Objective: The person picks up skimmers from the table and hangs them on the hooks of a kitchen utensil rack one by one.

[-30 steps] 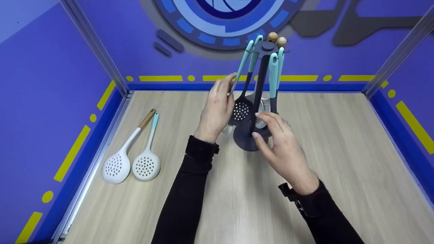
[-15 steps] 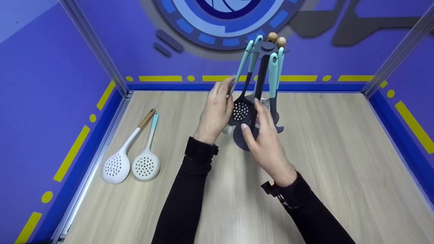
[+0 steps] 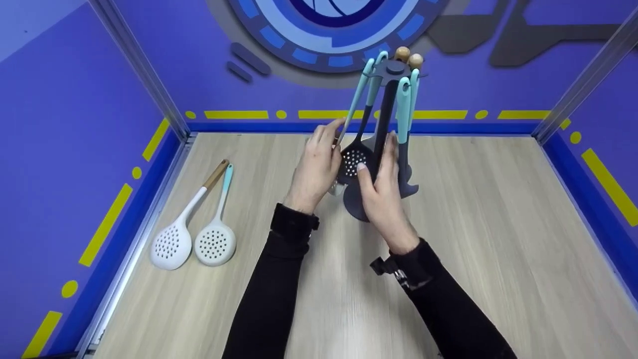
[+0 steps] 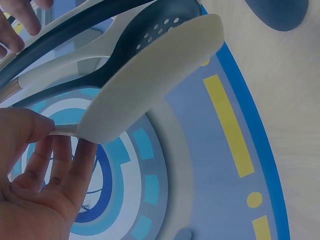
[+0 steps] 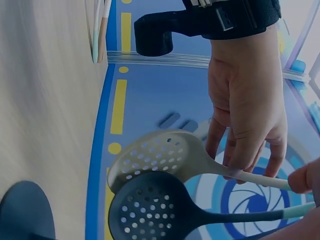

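A dark utensil stand point(image 3: 360, 205) stands at the middle of the table, and several teal-handled tools hang from its top disc point(image 3: 394, 70). My left hand point(image 3: 335, 134) pinches the thin handle of a white skimmer point(image 5: 160, 157) that hangs on the stand's left side, tilted outward. Beside it hangs a dark slotted spoon point(image 3: 353, 162). My right hand point(image 3: 379, 159) is wrapped round the stand's upright post point(image 3: 385, 114), thumb on the left and fingers on the right. The left wrist view shows the skimmer's pale back point(image 4: 150, 85) and my fingers point(image 4: 65, 160) on its handle.
Two white skimmers lie on the wooden table at the left, one with a wooden handle point(image 3: 172, 244) and one with a teal handle point(image 3: 214, 243). Purple walls point(image 3: 75, 124) with metal corner posts enclose the table on three sides.
My right hand has moved up and left from the stand's base and closed round the post. My left hand has stayed on the skimmer's handle.
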Motion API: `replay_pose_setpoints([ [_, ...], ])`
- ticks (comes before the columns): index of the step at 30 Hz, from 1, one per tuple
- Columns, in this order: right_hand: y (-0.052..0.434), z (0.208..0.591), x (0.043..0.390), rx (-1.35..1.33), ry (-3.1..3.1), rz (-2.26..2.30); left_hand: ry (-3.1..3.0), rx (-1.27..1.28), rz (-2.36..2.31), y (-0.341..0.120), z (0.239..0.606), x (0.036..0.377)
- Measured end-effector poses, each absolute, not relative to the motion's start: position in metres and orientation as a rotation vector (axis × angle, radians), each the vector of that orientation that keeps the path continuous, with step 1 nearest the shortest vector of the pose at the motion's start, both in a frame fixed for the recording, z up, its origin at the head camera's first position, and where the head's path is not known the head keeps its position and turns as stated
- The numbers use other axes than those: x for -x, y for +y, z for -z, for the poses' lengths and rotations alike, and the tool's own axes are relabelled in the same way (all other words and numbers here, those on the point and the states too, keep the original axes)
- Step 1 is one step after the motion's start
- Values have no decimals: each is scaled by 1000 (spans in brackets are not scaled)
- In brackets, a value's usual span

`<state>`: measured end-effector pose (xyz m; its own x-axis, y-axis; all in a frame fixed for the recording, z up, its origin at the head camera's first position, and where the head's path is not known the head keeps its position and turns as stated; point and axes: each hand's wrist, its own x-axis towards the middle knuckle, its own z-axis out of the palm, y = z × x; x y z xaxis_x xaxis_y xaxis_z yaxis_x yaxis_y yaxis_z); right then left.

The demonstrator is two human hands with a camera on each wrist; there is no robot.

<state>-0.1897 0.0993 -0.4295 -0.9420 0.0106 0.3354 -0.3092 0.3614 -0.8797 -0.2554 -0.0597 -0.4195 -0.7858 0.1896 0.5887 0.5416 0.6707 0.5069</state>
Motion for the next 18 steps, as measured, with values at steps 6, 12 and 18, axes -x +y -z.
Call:
replay_pose_setpoints([
  [6, 89, 434, 207, -155, -2226, -1705, -2403, 565, 943, -62, 421, 255],
  [12, 74, 423, 211, 2, -2054, -1875, -2412, 566, 963, -62, 422, 254],
  [18, 64, 410, 211, 93, -1855, -2057, -2406, 572, 979, -61, 423, 253],
])
